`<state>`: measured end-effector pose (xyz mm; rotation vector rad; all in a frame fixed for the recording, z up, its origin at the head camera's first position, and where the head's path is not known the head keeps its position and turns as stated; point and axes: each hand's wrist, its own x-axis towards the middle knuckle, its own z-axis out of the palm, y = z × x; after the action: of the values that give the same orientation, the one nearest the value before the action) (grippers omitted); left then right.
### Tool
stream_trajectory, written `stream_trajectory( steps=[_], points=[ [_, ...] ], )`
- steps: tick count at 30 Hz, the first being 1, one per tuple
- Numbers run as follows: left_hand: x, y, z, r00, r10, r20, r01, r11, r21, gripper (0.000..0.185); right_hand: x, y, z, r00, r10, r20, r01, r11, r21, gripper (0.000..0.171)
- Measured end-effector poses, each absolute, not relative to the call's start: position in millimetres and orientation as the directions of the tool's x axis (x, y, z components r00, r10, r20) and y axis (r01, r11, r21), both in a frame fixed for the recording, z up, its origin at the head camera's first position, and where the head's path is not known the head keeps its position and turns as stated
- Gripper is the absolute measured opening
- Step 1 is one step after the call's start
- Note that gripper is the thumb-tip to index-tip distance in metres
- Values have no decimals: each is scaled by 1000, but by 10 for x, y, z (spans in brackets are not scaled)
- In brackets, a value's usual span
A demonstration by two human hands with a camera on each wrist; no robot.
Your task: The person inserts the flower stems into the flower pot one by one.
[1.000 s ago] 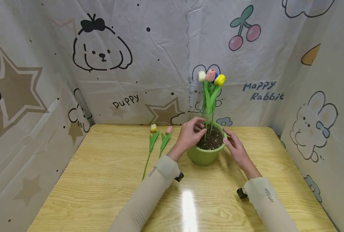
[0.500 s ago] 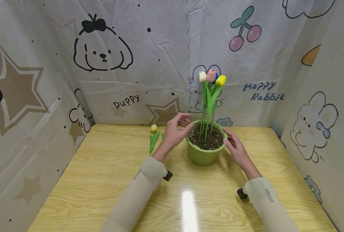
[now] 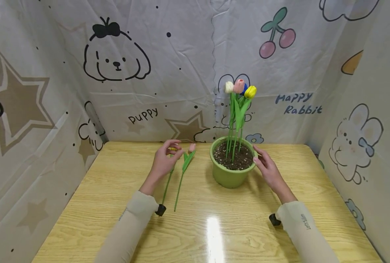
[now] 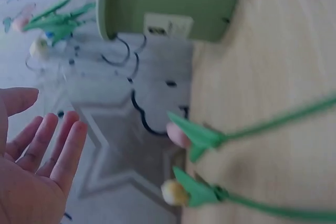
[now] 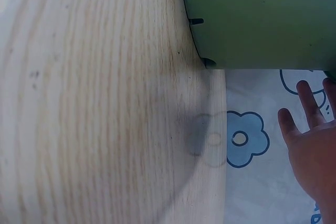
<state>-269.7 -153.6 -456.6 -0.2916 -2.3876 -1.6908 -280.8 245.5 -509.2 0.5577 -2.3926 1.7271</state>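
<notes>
Two loose tulips lie on the wooden table (image 3: pixel 116 204), left of the green pot (image 3: pixel 230 176). The left hand (image 3: pixel 164 159) hovers over the upper part of the yellow-budded tulip (image 4: pixel 181 192), hiding its bud from the head camera, with the pink-budded tulip (image 3: pixel 185 164) just beside the hand on its right. The fingers are spread and only lightly bent, and they hold nothing; the left wrist view shows an open palm (image 4: pixel 31 166) clear of both flowers. The right hand (image 3: pixel 267 168) rests against the right side of the pot's rim with fingers nearly straight, touching it rather than wrapping round it.

The head view takes in the whole scene: the pot near the back of the table, filled with dark, crumbly soil (image 3: pixel 235 160), and four tulips standing upright in it, white, pink, blue and yellow at the tips (image 3: pixel 239 87). The left wrist view, blurred, shows what the hand covers from above, namely the yellow bud lying next to the pink bud (image 4: pixel 178 135), each with a pointed green leaf at its base and a thin stem running off to the right. It also catches a pale label (image 4: pixel 168 24) on the pot's wall. The right wrist view shows the smooth, matte green wall (image 5: pixel 262 19) close up, with small dark feet along its bottom edge, and fingertips (image 5: pixel 310 108) against a sheet printed with a blue flower.

The tabletop is glossy, light, grained wood. Wrinkled cartoon-printed sheeting (image 3: pixel 122 65) forms the walls.
</notes>
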Motion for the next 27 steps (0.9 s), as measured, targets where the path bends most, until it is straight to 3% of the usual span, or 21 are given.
stream_trajectory(
  steps=[12,27],
  points=[
    [-2501,-2048,-4946,-1000,1,20,20,267,964,39,-2786,2452,-5072,-926,-213,312,-365,290,-885,52],
    [-2409,-2225,-5289,-970,17,-241,-231,230,945,43,-2787,2451,-5075,-929,-225,295,-354,295,-888,53]
  ],
)
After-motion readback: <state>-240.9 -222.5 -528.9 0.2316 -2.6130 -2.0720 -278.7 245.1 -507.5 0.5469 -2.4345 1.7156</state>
